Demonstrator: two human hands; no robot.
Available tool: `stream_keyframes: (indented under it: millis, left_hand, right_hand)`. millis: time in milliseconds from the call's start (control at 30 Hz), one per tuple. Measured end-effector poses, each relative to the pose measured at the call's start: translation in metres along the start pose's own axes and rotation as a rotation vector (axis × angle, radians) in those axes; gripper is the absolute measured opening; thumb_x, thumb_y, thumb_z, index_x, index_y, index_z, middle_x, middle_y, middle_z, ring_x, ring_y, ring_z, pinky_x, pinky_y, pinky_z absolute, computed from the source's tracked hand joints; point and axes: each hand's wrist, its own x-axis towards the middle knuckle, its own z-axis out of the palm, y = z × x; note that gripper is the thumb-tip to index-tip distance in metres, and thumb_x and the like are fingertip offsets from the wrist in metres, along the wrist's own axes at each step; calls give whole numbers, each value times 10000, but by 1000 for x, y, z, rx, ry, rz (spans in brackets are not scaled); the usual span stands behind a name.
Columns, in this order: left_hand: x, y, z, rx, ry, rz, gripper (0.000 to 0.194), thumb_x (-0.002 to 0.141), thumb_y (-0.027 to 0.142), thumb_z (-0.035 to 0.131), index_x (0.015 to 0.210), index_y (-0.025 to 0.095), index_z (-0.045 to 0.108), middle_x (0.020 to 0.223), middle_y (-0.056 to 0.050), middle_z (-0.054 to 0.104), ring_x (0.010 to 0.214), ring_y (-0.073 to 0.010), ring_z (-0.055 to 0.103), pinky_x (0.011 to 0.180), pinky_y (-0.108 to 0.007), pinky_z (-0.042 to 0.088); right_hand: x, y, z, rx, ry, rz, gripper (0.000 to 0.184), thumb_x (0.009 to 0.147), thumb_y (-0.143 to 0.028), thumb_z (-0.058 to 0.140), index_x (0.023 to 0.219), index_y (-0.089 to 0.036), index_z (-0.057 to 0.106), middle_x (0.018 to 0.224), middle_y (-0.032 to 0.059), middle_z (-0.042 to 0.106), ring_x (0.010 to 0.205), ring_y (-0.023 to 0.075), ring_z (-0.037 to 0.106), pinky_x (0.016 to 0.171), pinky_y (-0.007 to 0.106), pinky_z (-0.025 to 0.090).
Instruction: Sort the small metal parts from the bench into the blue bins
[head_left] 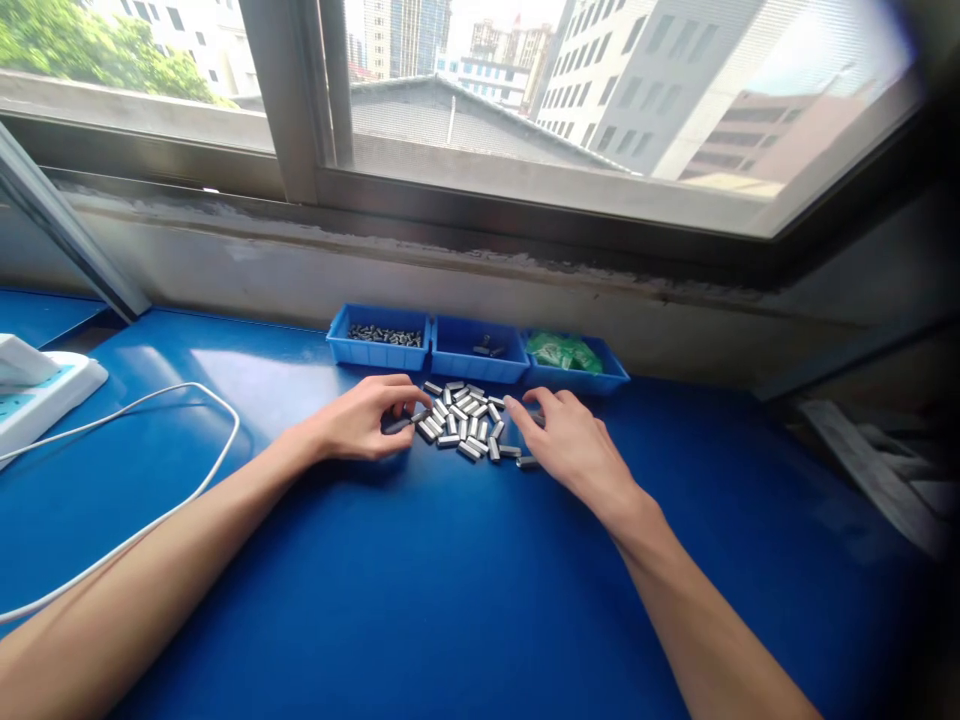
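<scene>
A loose pile of short silver metal rods (466, 420) lies on the blue table, each too small to tell its exact kind. At the pile's left edge is my left hand (367, 415), its thumb and index finger apart and curved around a few of the rods. My right hand (574, 435) is over the right edge, palm down, fingers bent and apart, with its index fingertip close to the rods. Some rods are partly covered by the hands. Neither hand shows a firm grip on a piece.
Behind the pile stand three joined blue bins: the left bin (375, 354) holds small screw-like parts, the middle bin (476, 366) a few dark pieces, the right bin (577, 380) a green plastic bag (564, 352). A white cable (225, 460) and power strip (52, 395) lie left.
</scene>
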Motion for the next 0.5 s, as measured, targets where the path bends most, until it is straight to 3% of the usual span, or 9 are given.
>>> stream_keyframes:
  millis: [100, 167, 267, 400, 500]
  left_hand:
    - [0, 0, 2, 3, 12, 5, 418, 748, 139, 597, 1154, 170, 691, 888, -28, 608, 780, -146, 581, 750, -254, 474]
    - [0, 0, 2, 4, 18, 7, 404, 746, 138, 592, 1136, 168, 692, 881, -28, 602, 773, -146, 577, 743, -254, 474]
    - [0, 0, 3, 4, 23, 9, 402, 755, 142, 587, 1143, 173, 688, 888, -31, 600, 775, -147, 576, 735, -253, 475]
    - [0, 0, 5, 20, 29, 5, 400, 770, 144, 584, 1156, 182, 681, 905, -33, 604, 774, -145, 576, 737, -255, 474]
    - [-1, -1, 6, 30, 35, 4, 368, 777, 140, 582, 1130, 180, 683, 902, -32, 606, 766, -141, 570, 727, -253, 470]
  right_hand:
    - [-1, 1, -4, 12, -63, 32, 682, 911, -731, 407, 1285, -216, 652, 1200, 187, 644, 948, 352, 681, 761, 407, 485]
    - [0, 3, -3, 69, -79, -3, 679, 905, -737, 421, 1261, -215, 671, 1181, 178, 662, 976, 344, 675, 791, 405, 494]
    - [4, 3, 0, 218, -100, -100, 572, 917, -653, 503, 1201, -196, 698, 1120, 152, 697, 930, 283, 682, 790, 371, 520]
    - [7, 0, -1, 458, -115, -252, 416, 926, -437, 590, 1279, -226, 657, 1189, 95, 706, 878, 210, 692, 753, 320, 550]
    - [5, 2, -12, 438, -41, -230, 343, 940, -408, 561, 1192, -222, 701, 1125, 82, 724, 887, 209, 690, 768, 317, 548]
